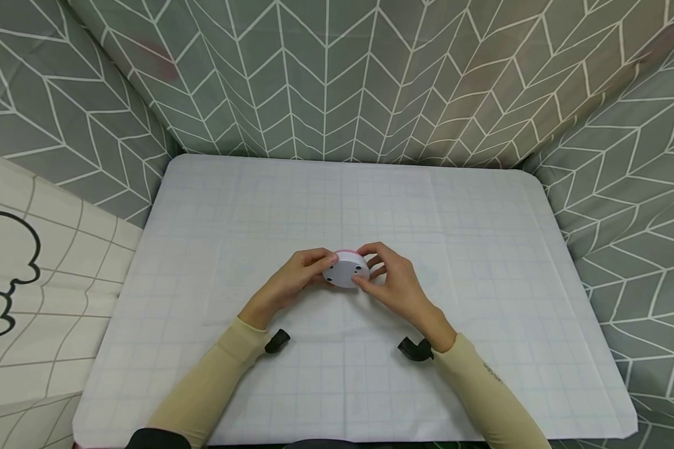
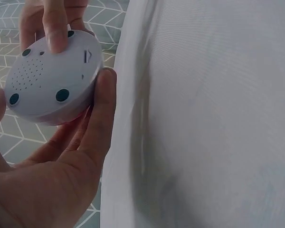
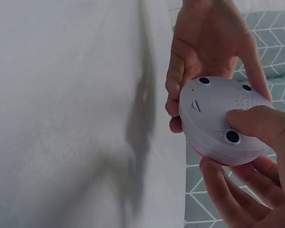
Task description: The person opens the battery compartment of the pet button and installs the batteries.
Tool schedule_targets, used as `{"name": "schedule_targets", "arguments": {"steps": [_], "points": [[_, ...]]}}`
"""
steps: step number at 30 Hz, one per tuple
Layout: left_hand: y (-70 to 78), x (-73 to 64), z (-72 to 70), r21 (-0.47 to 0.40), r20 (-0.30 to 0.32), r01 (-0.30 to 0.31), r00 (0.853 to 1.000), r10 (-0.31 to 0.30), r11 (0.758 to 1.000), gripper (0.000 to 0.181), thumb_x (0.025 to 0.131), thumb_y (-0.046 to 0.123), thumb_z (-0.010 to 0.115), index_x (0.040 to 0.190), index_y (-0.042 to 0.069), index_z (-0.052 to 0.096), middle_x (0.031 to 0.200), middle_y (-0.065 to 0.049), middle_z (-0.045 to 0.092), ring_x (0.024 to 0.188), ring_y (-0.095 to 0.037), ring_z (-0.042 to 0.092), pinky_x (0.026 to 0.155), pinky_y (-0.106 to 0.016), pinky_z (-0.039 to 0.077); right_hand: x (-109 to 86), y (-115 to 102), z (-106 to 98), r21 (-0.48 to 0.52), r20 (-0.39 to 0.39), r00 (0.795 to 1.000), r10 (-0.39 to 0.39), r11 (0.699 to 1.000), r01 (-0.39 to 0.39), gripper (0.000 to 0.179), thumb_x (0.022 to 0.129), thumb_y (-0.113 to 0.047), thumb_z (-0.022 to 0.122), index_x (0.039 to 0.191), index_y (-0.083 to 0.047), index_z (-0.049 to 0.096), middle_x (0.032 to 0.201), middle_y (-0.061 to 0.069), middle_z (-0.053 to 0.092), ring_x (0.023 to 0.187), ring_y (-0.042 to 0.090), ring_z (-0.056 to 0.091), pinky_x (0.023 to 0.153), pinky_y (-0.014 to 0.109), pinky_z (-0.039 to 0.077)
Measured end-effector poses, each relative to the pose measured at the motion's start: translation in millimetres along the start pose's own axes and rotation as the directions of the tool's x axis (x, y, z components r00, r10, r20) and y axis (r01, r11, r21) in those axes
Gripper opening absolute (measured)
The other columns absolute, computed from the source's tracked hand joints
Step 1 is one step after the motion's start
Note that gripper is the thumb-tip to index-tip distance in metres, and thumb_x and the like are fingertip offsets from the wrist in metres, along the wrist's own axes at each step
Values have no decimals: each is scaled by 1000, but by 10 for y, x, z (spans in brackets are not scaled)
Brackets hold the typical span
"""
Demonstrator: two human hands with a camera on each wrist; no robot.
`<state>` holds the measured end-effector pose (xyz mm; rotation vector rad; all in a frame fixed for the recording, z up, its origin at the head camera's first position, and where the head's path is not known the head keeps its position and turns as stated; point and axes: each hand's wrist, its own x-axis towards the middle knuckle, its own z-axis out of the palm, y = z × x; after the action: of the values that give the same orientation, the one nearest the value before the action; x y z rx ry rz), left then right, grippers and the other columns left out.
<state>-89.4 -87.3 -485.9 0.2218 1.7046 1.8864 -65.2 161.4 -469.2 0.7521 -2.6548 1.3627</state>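
Observation:
Both hands hold a white oval battery device above the table, its underside facing up toward me. Dark round feet, a cluster of small speaker holes and a latched cover show on this underside, and a pink edge runs along the far face. My left hand grips one end between thumb and fingers. At the other end my right hand pinches it, the thumb pressed on the underside and the fingers beneath. The pink face is mostly hidden.
A white cloth with a faint grid covers the table. Patterned grey-green curtains hang behind and at the sides. A white panel with black line drawing stands at the left. Black wrist mounts sit on both forearms.

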Motion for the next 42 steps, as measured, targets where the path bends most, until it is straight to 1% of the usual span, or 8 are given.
{"name": "schedule_targets", "arguments": {"steps": [9,13,17,21,27,31,36,42], "points": [[-16,-14,-42,75,31,-7,999,4,997,37,104,28,69,132,4,66,124,-12,73,111,-24,68,103,-42,57,-1,47,58,-85,-36,990,-138,987,135,51,83,-3,87,125,-1,59,114,8,68,97,24,74,73,30,65],[-28,-15,-48,120,28,-13,1000,10,993,37,104,30,69,134,9,66,124,-10,73,111,-26,66,101,-39,55,6,72,98,-138,-36,981,-193,973,186,50,82,0,85,123,0,57,113,7,67,100,22,73,75,28,65],[-27,-10,-41,180,22,-5,1000,1,984,38,100,36,75,132,16,68,124,-4,74,108,-25,66,94,-37,49,-6,82,118,-150,-45,975,-220,966,211,48,79,2,84,119,-1,57,111,6,66,103,21,72,76,31,65],[5,-21,-4,176,14,4,1000,-6,984,43,94,34,81,131,17,68,124,-4,73,109,-24,69,94,-35,50,-40,76,118,-129,-54,974,-218,969,210,50,77,6,84,119,-1,57,113,7,64,106,21,70,78,32,65],[8,-16,35,165,-13,-17,1000,19,986,47,89,25,87,129,11,66,124,-9,72,109,-23,72,94,-29,56,-84,54,117,-54,-39,989,-141,989,139,56,76,9,85,124,-1,58,119,8,64,113,23,68,85,32,65],[-13,-10,56,218,-16,-71,997,76,973,52,87,21,88,130,7,63,127,-10,68,113,-23,70,102,-33,56,-96,22,91,17,31,999,-36,999,36,71,77,-5,93,138,-2,56,131,12,65,121,25,66,92,36,64],[-35,-25,76,292,-19,-123,991,134,948,58,83,22,92,130,8,62,129,-8,66,122,-22,66,115,-43,50,-125,-11,58,91,152,985,77,992,-92,85,82,-32,93,149,-3,50,143,9,63,132,24,62,102,40,59],[-59,-25,104,305,13,-190,981,196,933,60,79,15,94,129,9,61,129,-7,65,126,-22,63,119,-42,46,-130,6,31,117,196,976,96,986,-121,81,85,-28,91,149,-1,49,144,10,64,134,25,62,107,40,57]]}}
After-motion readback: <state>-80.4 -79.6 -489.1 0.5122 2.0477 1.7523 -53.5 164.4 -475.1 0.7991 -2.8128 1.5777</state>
